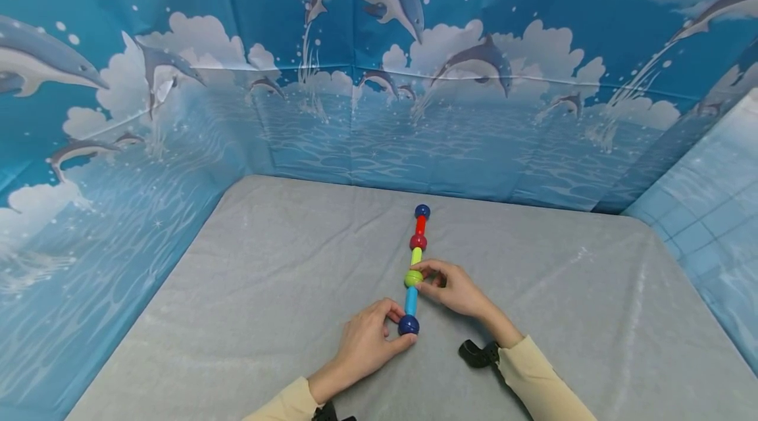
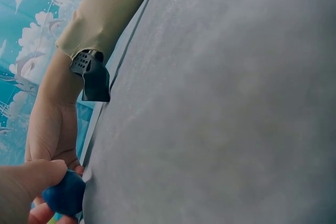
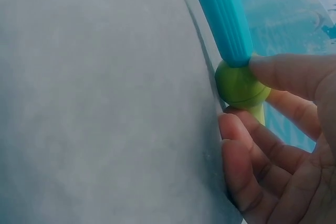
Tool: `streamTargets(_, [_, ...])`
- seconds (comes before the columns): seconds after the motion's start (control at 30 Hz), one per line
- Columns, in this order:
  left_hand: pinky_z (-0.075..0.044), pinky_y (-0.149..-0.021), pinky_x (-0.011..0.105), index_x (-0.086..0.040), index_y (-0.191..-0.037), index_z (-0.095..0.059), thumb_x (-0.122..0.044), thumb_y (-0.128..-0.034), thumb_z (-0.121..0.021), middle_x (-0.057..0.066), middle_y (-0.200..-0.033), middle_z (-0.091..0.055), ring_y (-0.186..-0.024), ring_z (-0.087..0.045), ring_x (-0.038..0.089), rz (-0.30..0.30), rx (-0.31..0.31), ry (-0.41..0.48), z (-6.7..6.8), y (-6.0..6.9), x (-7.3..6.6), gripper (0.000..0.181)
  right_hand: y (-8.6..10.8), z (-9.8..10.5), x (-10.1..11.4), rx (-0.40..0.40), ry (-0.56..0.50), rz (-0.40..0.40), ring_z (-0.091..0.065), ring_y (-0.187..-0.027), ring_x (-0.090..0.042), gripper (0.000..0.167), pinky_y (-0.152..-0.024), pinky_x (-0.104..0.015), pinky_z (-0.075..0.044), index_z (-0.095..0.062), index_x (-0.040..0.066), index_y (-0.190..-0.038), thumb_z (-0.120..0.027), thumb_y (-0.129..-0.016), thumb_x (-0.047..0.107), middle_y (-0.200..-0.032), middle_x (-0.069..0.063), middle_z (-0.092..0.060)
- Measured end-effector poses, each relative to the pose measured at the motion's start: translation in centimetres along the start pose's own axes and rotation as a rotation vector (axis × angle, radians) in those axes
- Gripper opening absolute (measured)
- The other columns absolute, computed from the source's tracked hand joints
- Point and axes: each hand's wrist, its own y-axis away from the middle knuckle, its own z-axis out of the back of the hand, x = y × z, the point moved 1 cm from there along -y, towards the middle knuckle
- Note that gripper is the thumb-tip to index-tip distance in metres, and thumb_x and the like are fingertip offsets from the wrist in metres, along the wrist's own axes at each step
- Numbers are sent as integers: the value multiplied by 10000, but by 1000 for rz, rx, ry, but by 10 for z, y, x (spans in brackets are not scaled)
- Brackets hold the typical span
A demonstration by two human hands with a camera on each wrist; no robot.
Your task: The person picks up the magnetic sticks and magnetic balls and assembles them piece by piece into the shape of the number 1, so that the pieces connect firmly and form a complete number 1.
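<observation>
A straight line of toy balls and rods lies on the grey cloth. From far to near it runs dark blue ball (image 1: 422,211), red rod (image 1: 420,225), red ball (image 1: 418,241), yellow-green rod (image 1: 416,255), green ball (image 1: 412,278), light blue rod (image 1: 411,301) and near dark blue ball (image 1: 408,325). My left hand (image 1: 370,337) pinches the near dark blue ball between thumb and fingers; the left wrist view shows this ball (image 2: 65,192) close up. My right hand (image 1: 453,287) holds the green ball (image 3: 240,85), its thumb by the light blue rod's (image 3: 224,22) end.
Grey cloth (image 1: 284,263) covers the table, with soft wrinkles. A blue dolphin-print curtain (image 1: 379,138) hangs behind it and along both sides. Black wrist mounts (image 1: 478,354) sit at the cream sleeves (image 1: 539,375).
</observation>
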Motion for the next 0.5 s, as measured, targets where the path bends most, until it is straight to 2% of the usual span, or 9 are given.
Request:
streamTargets(0.27, [-374,-512,192,-237,-963,-603,-429,-772,-770,-144,-863,-578,-608,-466,-19,-8,5,10,-2,-2,0,319,1,1,3,-2,21,-22,-542,-705,-159,304,-612,-280,-439,-639,136,-1198,-670,-896,147,-997,4,-622])
streamTargets(0.5, [-368,-510,185,-240,-954,-602,-430,-767,-774,-157,-848,-572,-599,-458,-28,-9,-7,26,-4,-3,-2,317,1,2,3,0,22,-21,-536,-694,-156,320,-565,-269,-434,-630,119,-1215,-663,-897,134,-1002,-12,-617])
